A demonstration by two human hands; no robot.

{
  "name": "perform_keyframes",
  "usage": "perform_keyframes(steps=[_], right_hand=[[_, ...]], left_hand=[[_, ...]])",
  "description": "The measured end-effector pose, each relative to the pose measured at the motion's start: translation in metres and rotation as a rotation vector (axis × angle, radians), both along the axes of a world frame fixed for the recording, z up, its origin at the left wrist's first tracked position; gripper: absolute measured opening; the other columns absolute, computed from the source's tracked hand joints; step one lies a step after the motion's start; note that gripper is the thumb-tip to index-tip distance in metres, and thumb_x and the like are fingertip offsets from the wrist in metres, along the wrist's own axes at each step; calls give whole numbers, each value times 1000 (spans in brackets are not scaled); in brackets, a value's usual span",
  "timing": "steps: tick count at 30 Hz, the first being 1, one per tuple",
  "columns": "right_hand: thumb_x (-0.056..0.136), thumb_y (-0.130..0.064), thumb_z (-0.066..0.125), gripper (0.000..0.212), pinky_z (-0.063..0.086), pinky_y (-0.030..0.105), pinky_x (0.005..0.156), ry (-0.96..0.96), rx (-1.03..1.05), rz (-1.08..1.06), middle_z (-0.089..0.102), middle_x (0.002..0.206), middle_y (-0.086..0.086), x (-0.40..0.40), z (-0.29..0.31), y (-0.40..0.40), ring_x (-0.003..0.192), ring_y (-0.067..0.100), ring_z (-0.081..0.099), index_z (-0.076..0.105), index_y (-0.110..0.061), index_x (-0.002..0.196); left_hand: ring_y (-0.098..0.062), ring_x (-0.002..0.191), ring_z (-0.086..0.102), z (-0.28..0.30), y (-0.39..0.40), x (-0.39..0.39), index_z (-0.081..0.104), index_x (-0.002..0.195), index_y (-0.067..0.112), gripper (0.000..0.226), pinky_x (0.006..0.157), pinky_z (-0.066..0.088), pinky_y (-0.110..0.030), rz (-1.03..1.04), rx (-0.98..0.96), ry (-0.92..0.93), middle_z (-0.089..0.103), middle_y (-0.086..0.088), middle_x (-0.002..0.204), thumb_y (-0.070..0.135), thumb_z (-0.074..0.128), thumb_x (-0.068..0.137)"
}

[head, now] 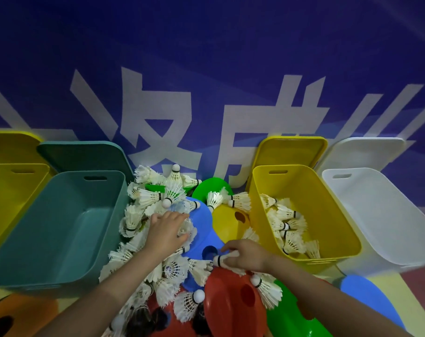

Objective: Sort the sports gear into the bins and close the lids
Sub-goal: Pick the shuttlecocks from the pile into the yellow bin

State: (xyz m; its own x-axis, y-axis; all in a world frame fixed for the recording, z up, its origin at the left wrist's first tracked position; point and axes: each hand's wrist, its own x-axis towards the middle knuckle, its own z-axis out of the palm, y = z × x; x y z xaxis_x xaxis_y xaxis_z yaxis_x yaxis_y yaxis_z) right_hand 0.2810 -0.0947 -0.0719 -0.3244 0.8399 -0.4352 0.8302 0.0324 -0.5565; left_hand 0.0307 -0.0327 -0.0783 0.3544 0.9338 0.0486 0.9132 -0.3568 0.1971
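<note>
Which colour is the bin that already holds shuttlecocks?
Yellow bin, right of the pile, head view.

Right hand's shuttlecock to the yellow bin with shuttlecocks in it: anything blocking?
Nothing visible. The right hand grips a shuttlecock just left of the yellow bin; the bin is open, its lid propped behind. Only the near wall to lift over.

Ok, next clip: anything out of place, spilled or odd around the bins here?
Mostly the unsorted heap: shuttlecocks lie jumbled over coloured disc cones between the bins. Only the yellow bin holds shuttlecocks; the teal bin looks empty. Lids lean against the wall. The right hand pinches a shuttlecock; the left hand grips another.
</note>
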Motion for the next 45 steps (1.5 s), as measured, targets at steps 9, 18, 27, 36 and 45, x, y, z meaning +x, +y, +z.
perform_keyframes(steps=[9, 18, 27, 36, 45], right_hand=[[91, -31, 63, 17, 47, 26, 84, 449, 86, -416, 63, 116, -5, 42, 19, 13, 107, 13, 59, 66, -25, 107], [96, -23, 53, 19, 49, 25, 57, 687, 202, -711, 64, 97, 4, 90, 44, 23, 75, 18, 61, 66, -14, 106], [88, -29, 54, 36, 46, 35, 68, 563, 187, -1014, 62, 99, 10, 200, 19, 45, 84, 25, 59, 55, -8, 117], [89, -27, 60, 48, 44, 33, 82, 129, 225, -733, 59, 122, 17, 232, -13, 73, 109, 32, 57, 47, -8, 132], [93, -20, 57, 40, 45, 35, 91, 17, 230, -569, 55, 124, 14, 241, -46, 115, 112, 30, 54, 48, -8, 130]], left_hand=[[-6, 111, 51, 31, -19, 9, 54, 128, 26, 46, 89, 43, -24, 71, -28, -567, 48, 13, 119, 29, 69, 85], [-4, 104, 53, 49, -35, 67, 51, 109, 42, 40, 84, 40, -13, 161, -49, -835, 55, 11, 114, 23, 74, 81], [4, 103, 53, 53, -38, 155, 58, 112, 31, 34, 83, 40, -7, 151, -126, -899, 57, 11, 114, 25, 73, 82], [-6, 101, 56, 39, -23, 218, 56, 110, 33, 34, 86, 48, -27, 229, -120, -909, 59, 9, 110, 31, 74, 81], [-5, 108, 52, 32, -16, 231, 55, 119, 30, 38, 92, 45, -25, 403, -134, -981, 54, 17, 115, 28, 71, 84]])
